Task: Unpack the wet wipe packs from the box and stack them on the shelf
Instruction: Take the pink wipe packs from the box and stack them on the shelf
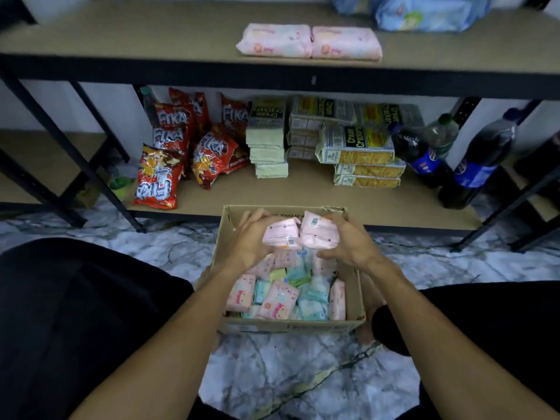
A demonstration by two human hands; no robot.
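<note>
An open cardboard box (288,326) stands on the marble floor between my knees, holding several pink, blue and green wet wipe packs (280,301). Over its far half, my left hand (248,241) grips a pink pack (282,235) and my right hand (348,241) grips another pink pack (319,230), the two packs side by side with barcodes up. On the upper shelf board (151,34) two pink packs (309,42) lie next to each other.
Blue wipe packs (424,12) sit at the upper shelf's right end. The lower shelf (303,195) holds red snack bags (181,147), cream cracker packs (354,144) and dark soda bottles (478,156). Black shelf legs stand left and right.
</note>
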